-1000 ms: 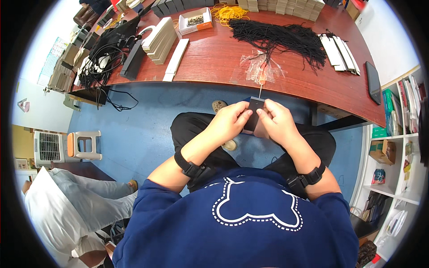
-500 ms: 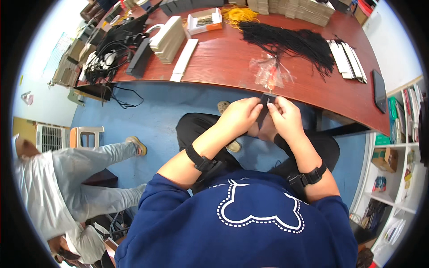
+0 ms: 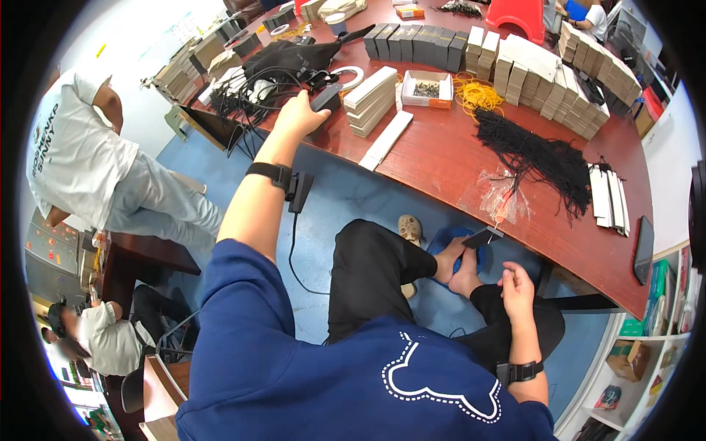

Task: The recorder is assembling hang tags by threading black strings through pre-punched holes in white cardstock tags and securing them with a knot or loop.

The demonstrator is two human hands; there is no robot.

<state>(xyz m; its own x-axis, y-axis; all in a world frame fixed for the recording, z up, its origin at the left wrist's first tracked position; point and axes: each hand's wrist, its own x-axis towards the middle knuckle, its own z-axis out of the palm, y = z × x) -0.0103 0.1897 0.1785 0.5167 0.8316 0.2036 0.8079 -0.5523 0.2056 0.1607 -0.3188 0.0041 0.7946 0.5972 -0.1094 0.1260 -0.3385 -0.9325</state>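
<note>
My left hand (image 3: 298, 117) reaches over the table's near edge to a stack of black cards (image 3: 325, 101). Its thumb and forefinger are spread at the stack's end; the other fingers are hidden. Over my leg, my right hand (image 3: 518, 285) hangs with loosely curled, parted fingers and nothing visible in it. Just beyond it, a black card (image 3: 483, 237) is by itself at the table edge, below a crumpled clear plastic bag (image 3: 501, 198). A thin pale piece sticks out at the card; how it is held there is unclear.
On the red-brown table (image 3: 434, 158) stand pale card stacks (image 3: 370, 103), a white strip stack (image 3: 387, 141), a small-parts box (image 3: 427, 90), yellow cords (image 3: 478, 94) and black cords (image 3: 537, 158). A phone (image 3: 643, 250) lies at the right. Another person (image 3: 88, 147) stands at the left.
Both hands were together on a black card at the table edge. My left hand has moved far left to the black stack; my right has drawn back, leaving the card. The view has shifted left.
</note>
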